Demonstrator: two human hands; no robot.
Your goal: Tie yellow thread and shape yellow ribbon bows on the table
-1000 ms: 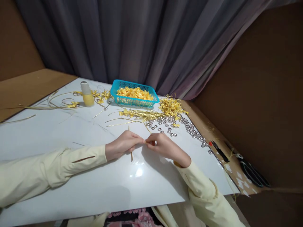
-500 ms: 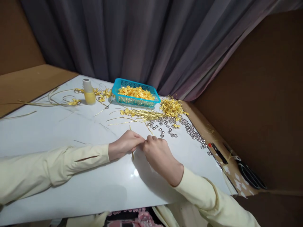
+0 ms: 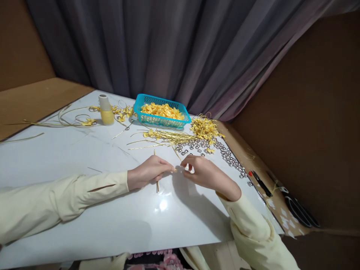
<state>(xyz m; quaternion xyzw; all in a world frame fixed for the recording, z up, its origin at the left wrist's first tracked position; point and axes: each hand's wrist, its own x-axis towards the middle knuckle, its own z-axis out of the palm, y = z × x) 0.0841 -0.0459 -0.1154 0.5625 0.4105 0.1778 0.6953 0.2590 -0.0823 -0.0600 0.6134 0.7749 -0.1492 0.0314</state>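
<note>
My left hand (image 3: 150, 170) is closed in a pinch over the middle of the white table. A gold cord (image 3: 158, 186) pokes out below its fingers, and a short end shows above. At the fingertips sits a tiny yellow piece (image 3: 176, 170), too small to make out fully. Just to its right, my right hand (image 3: 201, 170) has its thumb and forefinger curved apart, with nothing visible held between them. Loose silver beads (image 3: 187, 148) and a bundle of gold cords (image 3: 177, 137) with yellow bows lie beyond the hands.
A blue basket (image 3: 161, 122) of yellow bows stands at the back, left of a pile of bow-tipped cords (image 3: 204, 127). Further left is a bottle (image 3: 106, 110) with yellow contents. Black-handled scissors (image 3: 300, 212) and a black tool (image 3: 262, 183) lie at the right edge.
My right hand has drawn back to the right from my left fingertips and its fingers have parted. The left hand stays nearly in place, and a small yellow piece now shows at its fingertips.
</note>
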